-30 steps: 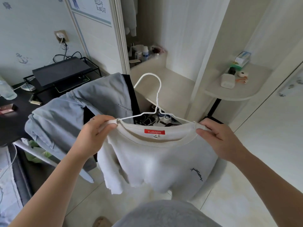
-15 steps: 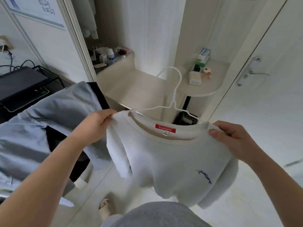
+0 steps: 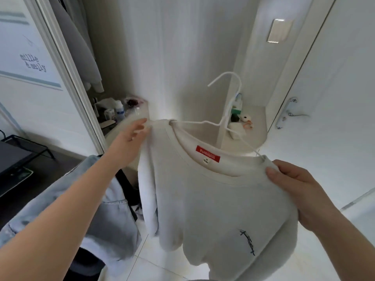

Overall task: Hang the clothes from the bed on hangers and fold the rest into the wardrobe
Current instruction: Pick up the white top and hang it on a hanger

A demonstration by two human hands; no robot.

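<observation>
Head view: right hand [image 3: 300,191] pinches the right shoulder of the white sweatshirt [image 3: 213,199], thumb on top, fingers curled beneath. The sweatshirt hangs on the white hanger [image 3: 227,110], held in the air before the open wardrobe. Left hand [image 3: 127,142] is blurred at the left shoulder; its grip cannot be told. Since half a second ago the left side has risen, tilting the hanger. Blue denim garment [image 3: 97,209] lies lower left. Grey garment [image 3: 81,47] hangs inside the wardrobe.

Rounded corner shelf [image 3: 257,136]: white box [image 3: 235,130], duck toy [image 3: 245,119], green carton [image 3: 236,110] toward the back. Wardrobe ledge [image 3: 133,118]: bottles [image 3: 119,110] clustered at left end
</observation>
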